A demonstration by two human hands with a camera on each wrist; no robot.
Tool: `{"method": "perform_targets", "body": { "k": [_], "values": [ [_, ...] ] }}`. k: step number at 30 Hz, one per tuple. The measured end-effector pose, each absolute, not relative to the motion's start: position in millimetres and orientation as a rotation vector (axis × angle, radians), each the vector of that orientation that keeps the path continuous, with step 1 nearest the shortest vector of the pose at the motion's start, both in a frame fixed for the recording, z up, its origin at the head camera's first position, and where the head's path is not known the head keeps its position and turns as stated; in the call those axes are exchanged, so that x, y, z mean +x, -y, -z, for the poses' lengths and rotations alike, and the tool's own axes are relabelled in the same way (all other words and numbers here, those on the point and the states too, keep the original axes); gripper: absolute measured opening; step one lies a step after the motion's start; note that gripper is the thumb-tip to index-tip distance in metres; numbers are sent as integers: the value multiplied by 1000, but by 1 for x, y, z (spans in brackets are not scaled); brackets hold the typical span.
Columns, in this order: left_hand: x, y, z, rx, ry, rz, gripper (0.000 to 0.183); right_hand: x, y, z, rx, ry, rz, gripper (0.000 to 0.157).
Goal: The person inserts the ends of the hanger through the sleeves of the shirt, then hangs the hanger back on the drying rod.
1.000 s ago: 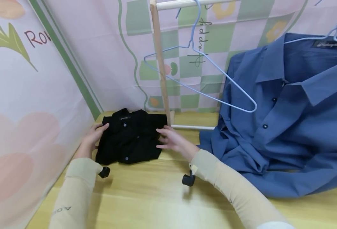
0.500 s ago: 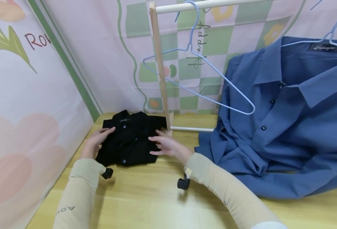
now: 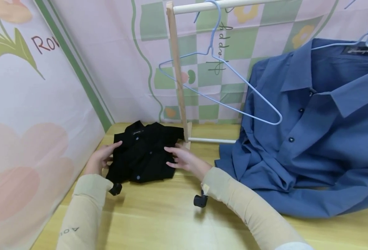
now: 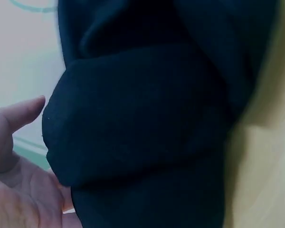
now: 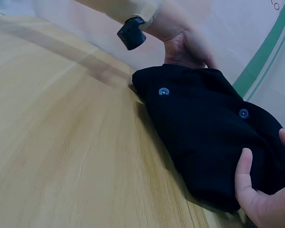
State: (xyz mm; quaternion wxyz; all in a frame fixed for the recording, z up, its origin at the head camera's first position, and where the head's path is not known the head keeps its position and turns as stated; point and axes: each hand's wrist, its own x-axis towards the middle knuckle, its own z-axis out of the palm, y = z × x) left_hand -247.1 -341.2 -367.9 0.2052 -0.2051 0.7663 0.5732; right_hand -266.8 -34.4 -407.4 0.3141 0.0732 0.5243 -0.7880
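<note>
A folded black shirt (image 3: 143, 156) with small buttons and a collar label lies on the wooden table near the back left corner. My left hand (image 3: 100, 158) is at its left side, thumb extended beside the fabric. In the left wrist view that thumb (image 4: 26, 111) stands apart from the cloth, while the other fingers are partly hidden behind it. My right hand (image 3: 187, 158) is at the shirt's right side with fingers spread and loosely bent. The right wrist view shows a fingertip (image 5: 245, 156) against the shirt's side.
A pale blue wire hanger (image 3: 230, 66) hangs from the wooden rack (image 3: 178, 69) behind the shirt. On the right, a large blue button-up shirt (image 3: 321, 139) hangs on another hanger, its lower part heaped on the table (image 3: 165, 215). A printed fabric wall (image 3: 46, 139) rises close by the left arm.
My right hand has moved left and slightly down, over the black shirt's right side, whose lower edge has shifted inward. My left hand went inward, then drew back a little.
</note>
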Motion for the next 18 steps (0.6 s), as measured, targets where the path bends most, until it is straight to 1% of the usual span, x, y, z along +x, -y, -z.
{"method": "perform_targets", "body": {
  "k": [2,6,7,8,10,12,14,15,18],
  "values": [
    [-247,343,371,-587,-2145,-1585,85,-266,36,407,191,-1397,2066,90],
    [-248,345,375,-599,-2209,-1491,54,-265,40,408,193,-1416,2030,92],
    [-248,344,375,-597,-2224,-1470,50,-264,41,409,195,-1422,2020,92],
    [-248,344,375,-595,-2236,-1453,49,-264,42,410,191,-1429,2010,88],
    [-248,341,374,-596,-2256,-1420,55,-264,43,411,185,-1445,1999,77],
    [-249,340,372,-599,-2269,-1398,71,-264,44,413,179,-1459,1997,61],
    [-251,339,371,-595,-2277,-1372,83,-264,45,414,173,-1469,1993,49],
    [-253,338,371,-587,-2285,-1353,87,-265,45,414,174,-1471,1991,48],
    [-255,337,369,-549,-2295,-1304,96,-265,44,415,167,-1485,1969,65]
  ]
}}
